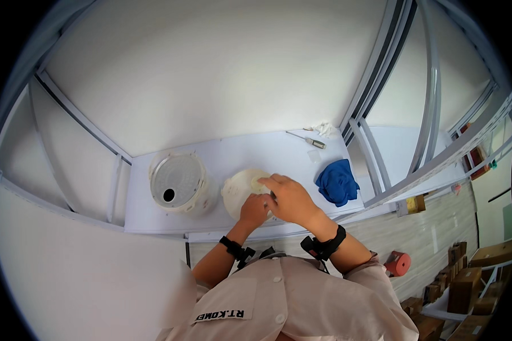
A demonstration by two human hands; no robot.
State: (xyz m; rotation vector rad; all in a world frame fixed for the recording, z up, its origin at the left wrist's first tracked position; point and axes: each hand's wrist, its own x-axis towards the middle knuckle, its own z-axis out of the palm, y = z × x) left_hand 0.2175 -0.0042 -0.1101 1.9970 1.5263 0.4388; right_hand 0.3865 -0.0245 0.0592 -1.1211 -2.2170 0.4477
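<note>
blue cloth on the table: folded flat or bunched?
Bunched. The blue cloth lies in a crumpled heap with irregular creases near the table right edge, clear of both hands.

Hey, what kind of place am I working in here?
Probably a workshop or assembly station: a white workbench framed by grey metal rails, a small screwdriver on it, and brown cardboard boxes stacked on the floor to the right.

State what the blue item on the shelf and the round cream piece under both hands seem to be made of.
Blue item: soft woven cloth, matte, crumpled into folds. Cream piece under the left hand and right hand: probably moulded plastic, smooth with a dull sheen, though the view leaves that open.
</note>
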